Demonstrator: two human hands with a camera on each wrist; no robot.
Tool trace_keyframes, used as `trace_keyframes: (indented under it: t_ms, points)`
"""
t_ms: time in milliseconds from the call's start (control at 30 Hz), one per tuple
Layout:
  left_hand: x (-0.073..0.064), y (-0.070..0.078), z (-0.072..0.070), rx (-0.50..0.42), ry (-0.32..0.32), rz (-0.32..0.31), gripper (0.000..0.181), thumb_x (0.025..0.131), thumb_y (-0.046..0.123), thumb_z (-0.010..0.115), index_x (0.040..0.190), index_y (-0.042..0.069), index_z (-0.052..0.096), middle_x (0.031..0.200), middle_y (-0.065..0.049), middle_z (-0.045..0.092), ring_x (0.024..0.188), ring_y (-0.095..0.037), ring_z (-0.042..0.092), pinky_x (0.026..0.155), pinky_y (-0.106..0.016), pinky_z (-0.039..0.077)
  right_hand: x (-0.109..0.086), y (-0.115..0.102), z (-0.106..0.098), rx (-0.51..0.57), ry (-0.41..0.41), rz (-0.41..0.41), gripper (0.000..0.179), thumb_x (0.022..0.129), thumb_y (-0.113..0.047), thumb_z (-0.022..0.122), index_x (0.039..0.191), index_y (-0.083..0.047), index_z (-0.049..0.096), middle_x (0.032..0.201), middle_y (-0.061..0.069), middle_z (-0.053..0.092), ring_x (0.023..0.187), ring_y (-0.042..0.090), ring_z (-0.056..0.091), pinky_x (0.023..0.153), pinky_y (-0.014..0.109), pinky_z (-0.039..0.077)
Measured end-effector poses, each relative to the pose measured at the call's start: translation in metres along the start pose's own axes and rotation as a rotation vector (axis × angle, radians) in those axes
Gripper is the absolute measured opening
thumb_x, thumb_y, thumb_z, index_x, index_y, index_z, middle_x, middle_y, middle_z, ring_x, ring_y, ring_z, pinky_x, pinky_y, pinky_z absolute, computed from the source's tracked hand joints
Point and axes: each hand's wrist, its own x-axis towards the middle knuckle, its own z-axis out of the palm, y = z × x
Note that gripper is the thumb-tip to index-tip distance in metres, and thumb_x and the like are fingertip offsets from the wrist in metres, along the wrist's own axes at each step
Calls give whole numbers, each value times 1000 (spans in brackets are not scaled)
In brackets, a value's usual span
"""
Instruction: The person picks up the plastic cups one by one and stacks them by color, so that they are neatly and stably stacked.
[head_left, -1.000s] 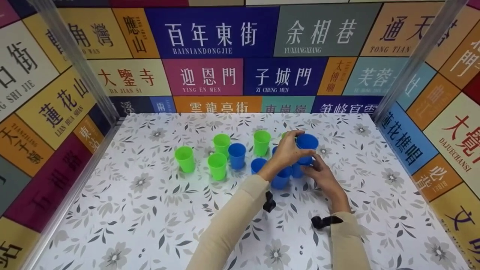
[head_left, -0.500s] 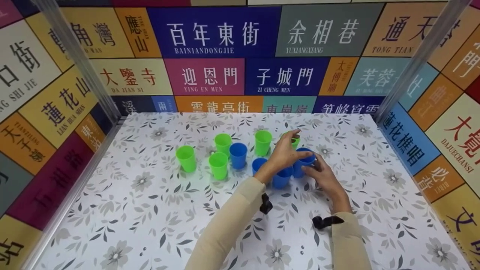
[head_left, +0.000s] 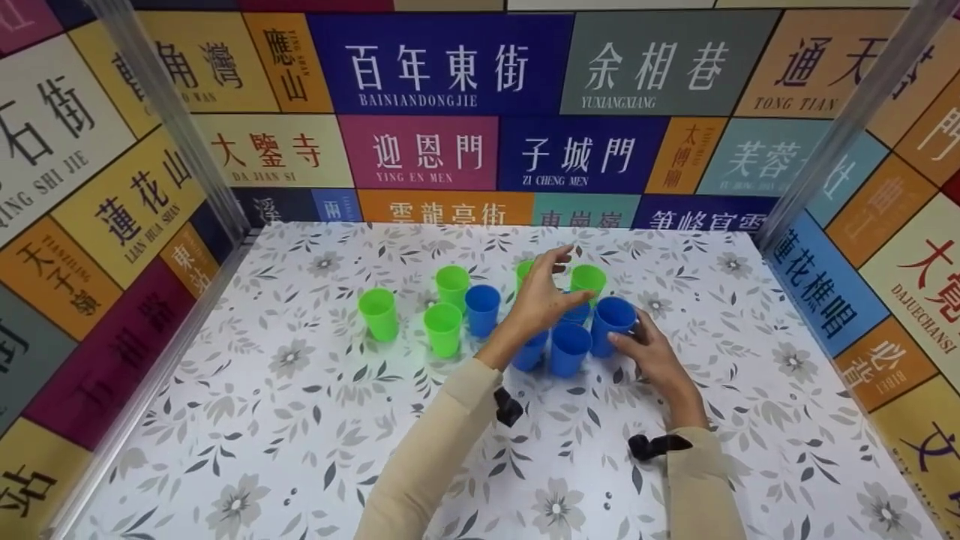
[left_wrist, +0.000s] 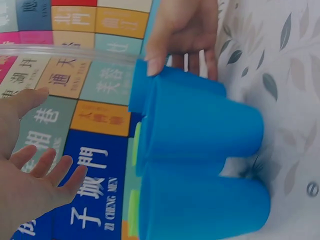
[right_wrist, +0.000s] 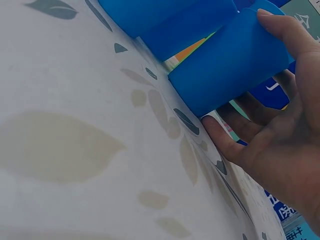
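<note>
My right hand [head_left: 660, 364] holds the rightmost blue cup [head_left: 611, 330], which stands upright on the table. In the right wrist view the thumb lies on the near side of this cup [right_wrist: 230, 62], with fingers along its other side. My left hand [head_left: 536, 300] is held above the group, fingers spread and nothing in it. The left wrist view shows that hand [left_wrist: 35, 185] apart from the blue cups. Close by stand another blue cup [head_left: 570, 351] at the front and a blue cup [head_left: 529, 352] partly hidden under the left wrist.
Further left stand a blue cup [head_left: 482, 309] and green cups, among them one green cup [head_left: 379, 315] at the far left. Behind the blue group is another green cup [head_left: 589, 279]. Printed wall panels [head_left: 420, 150] enclose the flower-patterned table [head_left: 315, 450].
A blue cup held above the rightmost one has gone down into it. My left hand has let go and moved left and away, while my right hand stays at the cup.
</note>
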Motion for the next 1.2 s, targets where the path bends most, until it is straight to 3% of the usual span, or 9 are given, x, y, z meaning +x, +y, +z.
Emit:
trace_keyframes:
  t_ms: [200,400,600,833,1000,1200]
  points:
    - [-2,-3,-25,-60,60,18,75,85,20,81,150,11,43,145,-13,52,134,-28,52,109,-44,47,1,1,2,-16,6,14,81,96,-35,68,160,-21,21,160,17,35,145,32,39,117,40,36]
    - [-6,-12,-51,-123,127,31,75,86,21,80,150,9,43,144,-14,53,133,-30,52,109,-47,46,1,0,2,22,0,6,80,97,-32,67,160,-20,21,162,20,31,149,36,32,124,50,25]
    - [-13,-23,-70,-189,196,50,74,85,16,80,148,6,44,141,-16,54,133,-34,52,109,-48,46,-1,-2,1,28,0,14,79,97,-31,67,160,-19,21,164,20,28,152,37,26,125,52,22]
    - [-24,-34,-73,-226,242,49,73,84,13,80,147,3,45,140,-18,56,132,-35,54,106,-48,48,-1,-1,1,14,2,15,81,97,-33,67,161,-20,19,163,21,28,152,38,27,125,53,22]
    - [-35,-44,-71,-252,243,42,72,85,15,80,147,5,45,141,-16,56,132,-30,54,105,-44,50,0,-1,0,13,2,23,81,97,-33,67,161,-20,19,163,21,29,151,37,29,125,53,23]
    - [-49,-57,-66,-312,246,45,71,85,15,80,148,7,46,142,-18,54,134,-33,53,108,-53,46,-1,0,0,18,1,31,82,97,-34,67,161,-20,18,164,19,27,152,36,27,125,53,21]
